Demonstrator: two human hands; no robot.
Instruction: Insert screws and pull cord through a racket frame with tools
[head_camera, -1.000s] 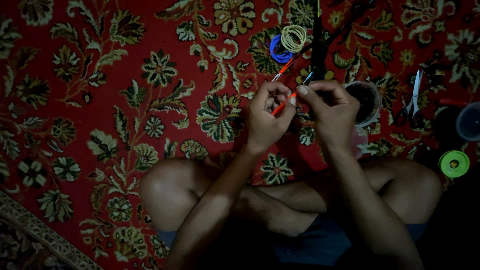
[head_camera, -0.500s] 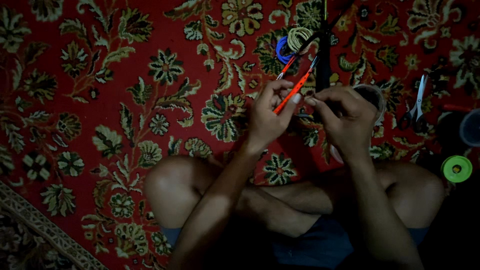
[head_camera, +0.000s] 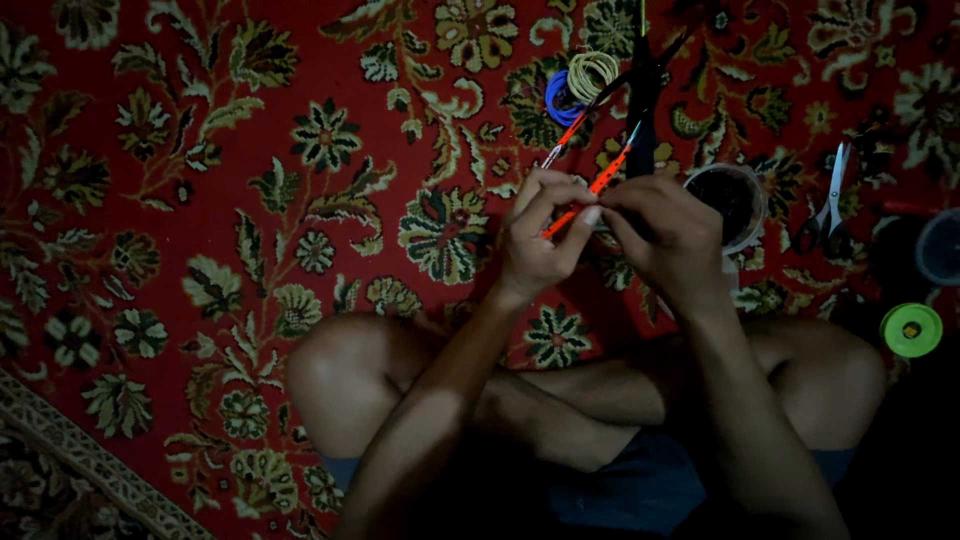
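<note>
both hands (head_camera: 600, 235) pinch what looks like an orange stick (head_camera: 592, 190), its long axis slanting up-right.

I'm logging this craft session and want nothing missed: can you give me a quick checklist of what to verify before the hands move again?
1. Left hand pinches the orange stick: ok.
2. Right hand meets the same stick: ok.
3. Scissors lie on the carpet, apart from both hands: ok.
4. Round container upright beside the right hand: ok.
5. What the container holds: cannot tell, too dark.
</note>
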